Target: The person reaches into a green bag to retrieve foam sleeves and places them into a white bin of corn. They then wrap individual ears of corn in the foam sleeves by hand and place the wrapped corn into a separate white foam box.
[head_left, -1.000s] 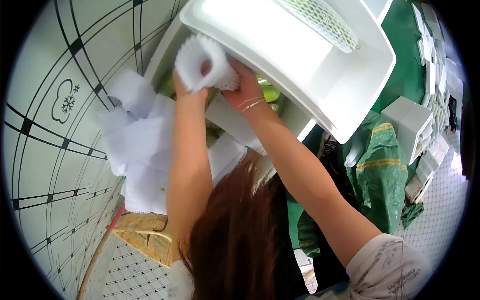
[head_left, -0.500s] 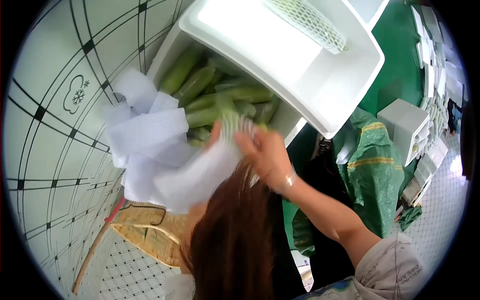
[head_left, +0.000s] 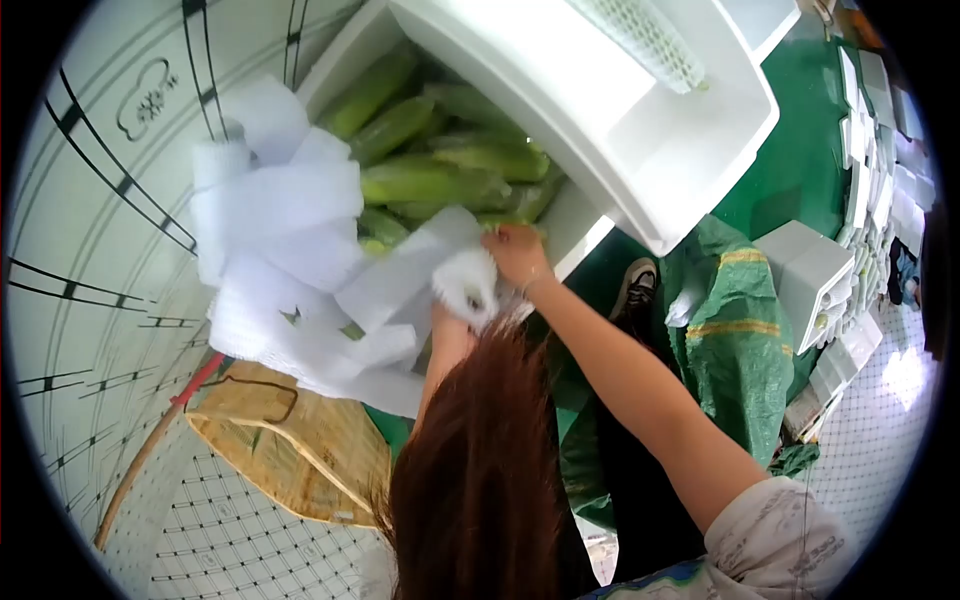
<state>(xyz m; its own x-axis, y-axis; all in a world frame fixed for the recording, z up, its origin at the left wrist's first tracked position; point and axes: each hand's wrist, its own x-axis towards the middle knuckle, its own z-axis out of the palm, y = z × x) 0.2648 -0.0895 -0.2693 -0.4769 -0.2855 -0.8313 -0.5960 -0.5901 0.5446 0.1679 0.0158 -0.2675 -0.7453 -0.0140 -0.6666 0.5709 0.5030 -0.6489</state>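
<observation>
Both my hands are on a white foam net sleeve (head_left: 468, 285) held in front of me, its open end toward the camera. My right hand (head_left: 517, 256) pinches its upper edge. My left hand (head_left: 441, 320) comes up from under it and is mostly hidden by the sleeve and my hair. Just beyond lies a white box (head_left: 583, 226) filled with several long green vegetables (head_left: 430, 180). A white tray (head_left: 640, 150) sits across the top of the box with one netted vegetable (head_left: 642, 42) in it.
A heap of loose white foam nets (head_left: 270, 250) lies left of the box. A woven straw piece (head_left: 290, 450) sits below it. A green sack (head_left: 745, 330) and stacks of white trays (head_left: 815, 270) stand at the right, and a shoe (head_left: 634, 285) shows beneath the tray.
The hands dropped from the tray's edge to below the box, still with a foam sleeve. The green vegetables in the box came into view as the arms lowered.
</observation>
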